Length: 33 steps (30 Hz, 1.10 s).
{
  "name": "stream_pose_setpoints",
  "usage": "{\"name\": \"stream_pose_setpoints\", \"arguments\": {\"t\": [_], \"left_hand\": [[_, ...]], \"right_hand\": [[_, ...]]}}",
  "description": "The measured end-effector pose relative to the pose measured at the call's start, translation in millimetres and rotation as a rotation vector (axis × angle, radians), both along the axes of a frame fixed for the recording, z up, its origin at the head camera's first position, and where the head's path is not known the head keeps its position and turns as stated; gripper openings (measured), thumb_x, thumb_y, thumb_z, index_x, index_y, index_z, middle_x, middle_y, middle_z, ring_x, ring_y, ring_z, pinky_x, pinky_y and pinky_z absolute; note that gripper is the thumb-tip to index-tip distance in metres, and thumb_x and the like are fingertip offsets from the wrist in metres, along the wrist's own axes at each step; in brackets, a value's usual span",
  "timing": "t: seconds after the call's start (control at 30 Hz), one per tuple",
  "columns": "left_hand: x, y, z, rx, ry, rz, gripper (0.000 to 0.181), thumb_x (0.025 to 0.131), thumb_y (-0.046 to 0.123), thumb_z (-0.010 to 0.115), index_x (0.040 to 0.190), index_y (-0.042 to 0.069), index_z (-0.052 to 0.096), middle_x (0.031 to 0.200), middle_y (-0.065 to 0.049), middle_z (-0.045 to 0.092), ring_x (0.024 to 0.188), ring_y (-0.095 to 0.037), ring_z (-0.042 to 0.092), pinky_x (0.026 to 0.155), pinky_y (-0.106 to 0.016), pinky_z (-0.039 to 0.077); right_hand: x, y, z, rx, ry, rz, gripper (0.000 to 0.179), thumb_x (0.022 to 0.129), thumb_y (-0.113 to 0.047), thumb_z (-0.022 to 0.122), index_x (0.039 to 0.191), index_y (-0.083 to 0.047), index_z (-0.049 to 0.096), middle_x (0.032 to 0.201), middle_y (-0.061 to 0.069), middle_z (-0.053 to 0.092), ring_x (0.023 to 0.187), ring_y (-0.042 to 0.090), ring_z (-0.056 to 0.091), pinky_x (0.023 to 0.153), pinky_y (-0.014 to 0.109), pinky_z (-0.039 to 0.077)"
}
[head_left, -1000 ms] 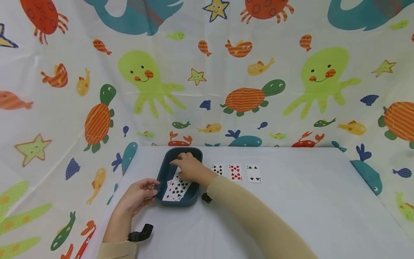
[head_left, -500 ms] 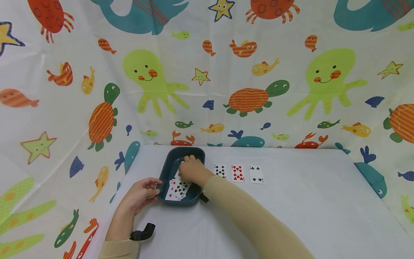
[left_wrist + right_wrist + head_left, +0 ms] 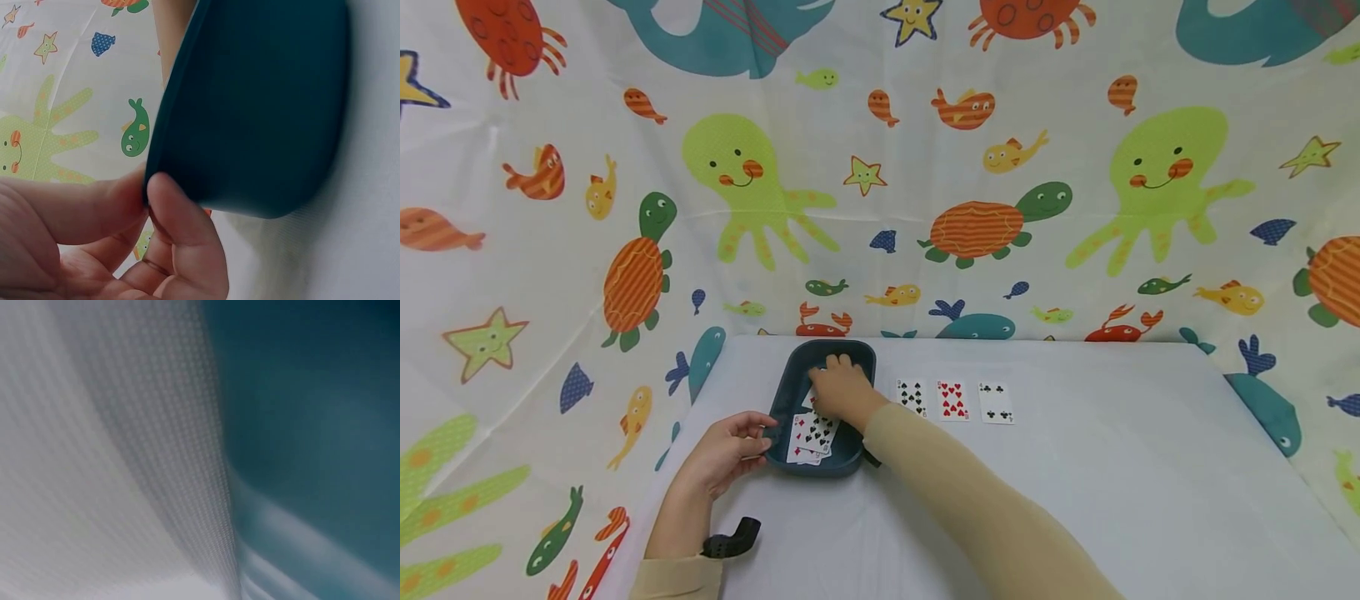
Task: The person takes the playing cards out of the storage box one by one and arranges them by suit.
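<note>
A dark teal bin (image 3: 778, 392) stands on the white table, a loose pile of playing cards (image 3: 815, 433) lying in its near part. At its left side my left hand (image 3: 730, 450) pinches the rim between thumb and finger, as the left wrist view shows with the bin's wall (image 3: 250, 112) close up. My right hand (image 3: 844, 392) reaches down into the bin over the far end of the pile, fingers bent. A card's white edge shows beside that hand; whether the fingers hold it I cannot tell. The right wrist view has only the blurred bin wall (image 3: 306, 425) and white cloth.
To the right of the bin, three playing cards lie face up in a row: a black spade card (image 3: 912, 395), a red heart card (image 3: 952, 401) and a four of clubs (image 3: 996, 403). A sea-animal patterned cloth (image 3: 880, 183) hangs behind the table (image 3: 1112, 467).
My right hand has lowered from the bin's far part onto the cards and shifted slightly. The pile beneath it has changed, with a black card now over the red ones. My left hand stays on the rim.
</note>
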<state>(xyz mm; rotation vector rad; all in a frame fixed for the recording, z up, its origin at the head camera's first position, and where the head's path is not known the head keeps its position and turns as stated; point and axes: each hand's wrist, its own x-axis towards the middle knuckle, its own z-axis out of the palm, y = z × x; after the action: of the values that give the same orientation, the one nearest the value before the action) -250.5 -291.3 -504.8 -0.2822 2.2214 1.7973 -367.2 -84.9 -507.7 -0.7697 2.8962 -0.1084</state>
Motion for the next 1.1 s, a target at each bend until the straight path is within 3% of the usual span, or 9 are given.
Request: {"name": "stream_pose_setpoints", "arguments": {"t": [0.23, 0.43, 0.63, 0.9, 1.1], "left_hand": [[-0.8, 0.1, 0.9, 0.007, 0.004, -0.003, 0.035, 0.101, 0.0, 0.064, 0.136, -0.004, 0.063, 0.093, -0.002, 0.053, 0.082, -0.022, 0.061, 0.075, -0.029, 0.062], [-0.5, 1.9, 2.1, 0.008, 0.003, 0.002, 0.035, 0.101, 0.0, 0.065, 0.136, -0.003, 0.064, 0.093, -0.002, 0.053, 0.082, -0.021, 0.062, 0.075, -0.028, 0.062], [-0.1, 2.1, 0.3, 0.007, -0.001, 0.004, 0.036, 0.102, 0.0, 0.065, 0.137, -0.004, 0.063, 0.093, -0.002, 0.053, 0.082, -0.022, 0.061, 0.075, -0.029, 0.062], [-0.5, 1.6, 0.6, 0.003, -0.007, 0.008, 0.037, 0.102, 0.0, 0.064, 0.138, -0.004, 0.062, 0.094, -0.002, 0.053, 0.082, -0.022, 0.061, 0.075, -0.029, 0.062], [0.5, 2.0, 2.8, -0.012, -0.001, 0.004, 0.037, 0.102, 0.001, 0.065, 0.138, -0.004, 0.062, 0.094, -0.003, 0.052, 0.083, -0.021, 0.061, 0.075, -0.03, 0.062]], "right_hand": [[-1.4, -3.2, 1.0, -0.025, -0.032, -0.025, 0.054, 0.105, -0.045, 0.066, 0.156, -0.03, 0.056, 0.156, 0.008, 0.052, 0.137, 0.028, 0.048, 0.119, 0.052, 0.046], [-3.0, -6.1, -1.6, -0.039, -0.061, -0.052, 0.064, 0.102, -0.055, 0.067, 0.159, -0.032, 0.052, 0.161, 0.01, 0.045, 0.144, 0.03, 0.043, 0.123, 0.055, 0.041], [-2.3, -7.9, -2.7, -0.069, -0.073, -0.078, 0.066, 0.098, -0.052, 0.074, 0.157, -0.031, 0.055, 0.157, 0.01, 0.047, 0.138, 0.03, 0.042, 0.121, 0.058, 0.041], [-3.8, -6.4, -3.7, -0.097, -0.048, -0.065, 0.067, 0.095, -0.051, 0.076, 0.156, -0.032, 0.056, 0.154, 0.009, 0.049, 0.134, 0.029, 0.044, 0.117, 0.058, 0.044], [-7.6, -7.5, -3.9, -0.163, 0.026, -0.048, 0.074, 0.095, -0.051, 0.076, 0.161, -0.031, 0.049, 0.155, 0.008, 0.049, 0.132, 0.026, 0.045, 0.11, 0.049, 0.05]]}}
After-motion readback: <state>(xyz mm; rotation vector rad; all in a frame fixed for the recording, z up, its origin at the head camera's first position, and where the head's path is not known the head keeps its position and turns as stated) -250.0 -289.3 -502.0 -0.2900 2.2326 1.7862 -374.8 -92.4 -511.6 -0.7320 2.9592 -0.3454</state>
